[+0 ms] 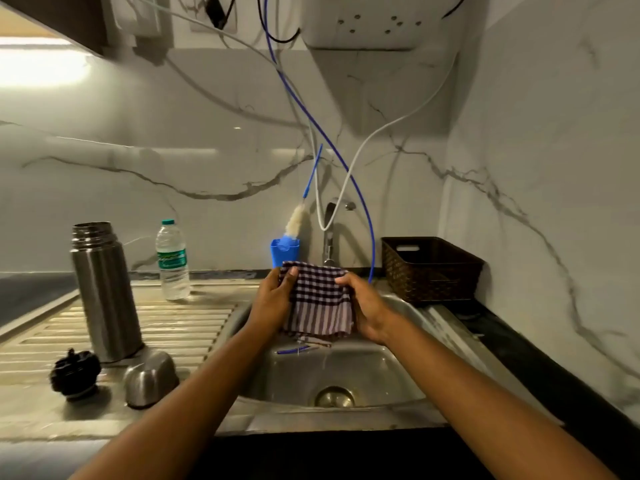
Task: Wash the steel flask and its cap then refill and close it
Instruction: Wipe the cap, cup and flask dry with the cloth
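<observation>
Filling the back and right of the view, a veined marble wall (173, 133) carries a white appliance (363, 22) high up, with blue and white tubes hanging from it toward the tap (328, 237). Below lies a steel sink (381, 375) with a ribbed drainboard (173, 327) on its left. A dark woven basket (433, 271) sits in the corner to the right of the tap.

The steel flask (104, 292) stands upright on the drainboard with its mouth uncovered, well apart from both hands. A checked cloth (318, 303) hangs over the basin, held up between the two hands. The left hand (273, 299) grips its left edge with the thumb laid over the top, and the right hand (367, 306) grasps its right edge with the fingers curled round the fabric.

A plastic water bottle (172, 261) with a green cap stands at the back of the drainboard, behind the flask. The steel cap (149, 379) rests dome up near the front edge, just beside the flask's base. The black stopper (75, 374) lies to the left of it. A small blue holder (284, 251) behind the cloth holds a pale bottle brush (296, 221) that leans to the right.
</observation>
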Motion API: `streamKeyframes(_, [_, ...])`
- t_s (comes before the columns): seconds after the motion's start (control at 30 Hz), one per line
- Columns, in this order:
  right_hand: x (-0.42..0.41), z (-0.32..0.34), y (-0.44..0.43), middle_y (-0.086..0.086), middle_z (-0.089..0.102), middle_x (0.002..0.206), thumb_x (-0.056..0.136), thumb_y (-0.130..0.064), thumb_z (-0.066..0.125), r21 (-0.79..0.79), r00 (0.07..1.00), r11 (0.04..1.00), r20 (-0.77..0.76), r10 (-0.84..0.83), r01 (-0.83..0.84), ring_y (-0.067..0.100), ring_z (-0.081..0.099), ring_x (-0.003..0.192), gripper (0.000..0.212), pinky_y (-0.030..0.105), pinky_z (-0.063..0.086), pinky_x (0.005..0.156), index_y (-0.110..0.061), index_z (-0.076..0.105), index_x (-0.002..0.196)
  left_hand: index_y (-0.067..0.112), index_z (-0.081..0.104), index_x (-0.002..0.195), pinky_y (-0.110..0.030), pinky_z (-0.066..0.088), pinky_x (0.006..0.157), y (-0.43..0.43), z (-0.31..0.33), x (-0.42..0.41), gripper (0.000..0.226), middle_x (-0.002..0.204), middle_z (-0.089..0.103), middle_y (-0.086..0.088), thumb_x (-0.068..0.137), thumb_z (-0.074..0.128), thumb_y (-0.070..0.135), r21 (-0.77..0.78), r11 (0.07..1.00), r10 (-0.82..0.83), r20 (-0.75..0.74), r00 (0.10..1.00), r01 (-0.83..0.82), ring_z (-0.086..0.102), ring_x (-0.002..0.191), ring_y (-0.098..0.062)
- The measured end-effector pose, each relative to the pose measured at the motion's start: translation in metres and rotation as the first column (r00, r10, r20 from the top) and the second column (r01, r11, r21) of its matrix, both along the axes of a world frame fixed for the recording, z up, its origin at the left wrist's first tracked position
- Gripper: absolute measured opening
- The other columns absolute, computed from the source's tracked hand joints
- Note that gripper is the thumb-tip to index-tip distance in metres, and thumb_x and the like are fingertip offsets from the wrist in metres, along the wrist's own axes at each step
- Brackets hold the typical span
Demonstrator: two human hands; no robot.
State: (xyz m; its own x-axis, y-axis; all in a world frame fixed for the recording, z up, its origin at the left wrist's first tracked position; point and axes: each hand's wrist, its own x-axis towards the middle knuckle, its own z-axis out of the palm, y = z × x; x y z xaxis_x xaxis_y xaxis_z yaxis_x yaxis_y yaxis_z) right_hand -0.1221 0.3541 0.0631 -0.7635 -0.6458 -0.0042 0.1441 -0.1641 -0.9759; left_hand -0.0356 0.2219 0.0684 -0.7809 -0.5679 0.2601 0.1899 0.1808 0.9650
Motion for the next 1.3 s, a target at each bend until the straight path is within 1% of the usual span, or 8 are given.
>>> streamKeyframes(0.1, [-0.013,-0.005,0.023,0.006,0.07,0.105,0.085,-0.047,0.057,0.103,0.998,0.993,0.004,0.061,-0.061,0.025,0.064,0.099,0.037,0.043,0.051,0.084,-0.023,0.062,0.112,0.02,0.044,0.119,-0.02,0.043,0.068,0.026,0.006,-0.023,0.026,0.098,0.058,0.006,0.101,0.033,0.036,-0.018,0.999,-0.029,-0.111,0.993,0.028,0.057,0.088,-0.007])
streamKeyframes(0.23, [-0.03,0.009,0.052,0.01,0.068,0.088,0.086,-0.008,0.062,0.02,0.994,0.994,-0.025,-0.105,0.106,0.019,0.065,0.075,0.026,0.028,0.054,0.066,-0.001,0.061,0.111,0.015,0.045,0.121,-0.018,0.041,0.067,0.051,0.007,-0.064,0.033,0.101,0.056,0.005,0.1,0.035,0.039,-0.007,0.996,-0.084,-0.13,0.988,0.084,0.055,0.088,-0.005])
streamKeyframes(0.37, [-0.072,0.038,0.087,0.014,0.068,0.089,0.085,-0.013,0.064,-0.062,0.969,0.967,0.016,-0.247,0.248,0.026,0.065,0.075,0.013,0.038,0.053,0.075,-0.004,0.065,0.094,0.013,0.057,0.116,-0.016,0.052,0.062,0.066,0.004,-0.11,0.026,0.105,0.067,-0.003,0.095,0.053,0.029,0.017,0.979,-0.198,-0.169,0.966,0.203,0.067,0.086,-0.009])
streamKeyframes(0.53, [-0.131,0.073,0.112,0.014,0.067,0.095,0.086,-0.013,0.064,-0.031,0.879,0.885,-0.101,-0.466,0.465,0.029,0.065,0.082,0.018,0.04,0.055,0.073,-0.006,0.061,0.103,0.008,0.061,0.111,-0.025,0.056,0.061,0.093,0.001,-0.177,0.019,0.096,0.068,-0.008,0.092,0.058,0.01,0.353,0.902,-0.147,-0.288,0.946,0.248,0.068,0.081,-0.017])
streamKeyframes(0.7, [-0.204,0.096,0.124,0.016,0.062,0.086,0.088,-0.007,0.053,0.139,0.73,0.72,-0.216,-0.648,0.68,0.031,0.063,0.081,0.023,0.037,0.052,0.074,0.006,0.058,0.107,0.02,0.045,0.127,-0.032,0.051,0.083,0.116,-0.01,-0.222,0.054,0.118,0.057,0.002,0.082,0.072,0.009,0.166,0.937,-0.314,0.02,0.949,0.307,0.058,0.102,-0.017])
streamKeyframes(1.0, [-0.256,0.062,0.115,0.017,0.064,0.101,0.091,-0.015,0.055,0.478,0.777,0.615,-0.322,-0.54,0.626,0.028,0.063,0.081,0.032,0.035,0.053,0.078,0.006,0.057,0.115,0.018,0.055,0.125,-0.04,0.05,0.096,0.129,-0.027,-0.249,0.056,0.12,0.064,-0.002,0.075,0.078,0.026,-0.142,0.978,-0.128,0.164,0.978,0.152,0.06,0.113,-0.023])
streamKeyframes(1.13, [-0.239,0.059,0.113,0.012,0.061,0.108,0.091,-0.013,0.048,0.511,0.615,0.352,-0.71,-0.342,0.785,0.024,0.058,0.086,0.023,0.028,0.042,0.061,-0.003,0.054,0.111,0.021,0.056,0.122,-0.044,0.05,0.096,0.128,-0.031,-0.251,0.053,0.116,0.066,-0.001,0.075,0.078,0.027,-0.163,0.977,-0.113,0.137,0.984,0.135,0.061,0.111,-0.02])
streamKeyframes(1.3, [-0.204,0.028,0.11,0.007,0.055,0.122,0.09,-0.021,0.051,0.285,0.361,0.346,-0.916,-0.176,0.894,0.027,0.048,0.115,0.03,0.041,0.041,0.095,-0.015,0.054,0.12,0.02,0.053,0.126,-0.039,0.05,0.095,0.128,-0.025,-0.241,0.053,0.119,0.064,-0.003,0.078,0.076,0.024,-0.204,0.965,-0.127,0.182,0.975,0.164,0.06,0.11,-0.02])
